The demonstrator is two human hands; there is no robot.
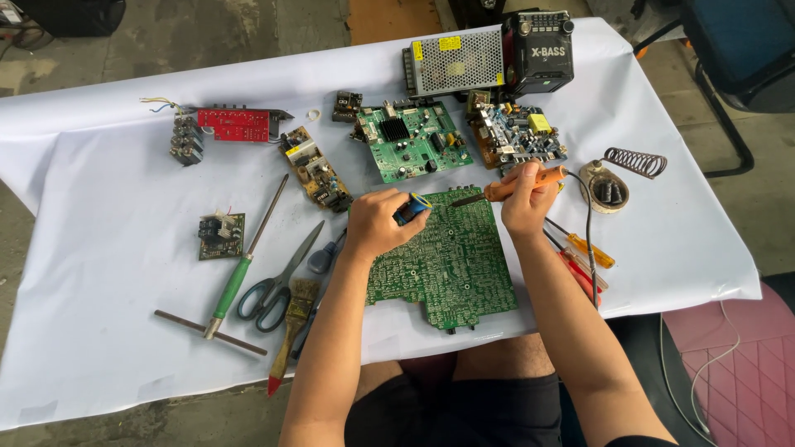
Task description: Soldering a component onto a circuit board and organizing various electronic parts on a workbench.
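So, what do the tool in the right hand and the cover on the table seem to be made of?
The soldering iron in the right hand: orange handle, probably plastic by its smooth colour, with a dark metal-looking tip. The table cover: thin white sheet, creased, perhaps plastic or cloth.

A white cloth (99, 331) covers the table (696, 285), which stands on a grey concrete floor (207, 33) in daylight. Beyond the right hand sits a dark chair (737, 50); below it, a pink quilted cushion (737, 364).

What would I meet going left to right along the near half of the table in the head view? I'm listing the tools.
Small green board → green-handled T-wrench → scissors → brush → large green circuit board → screwdrivers.
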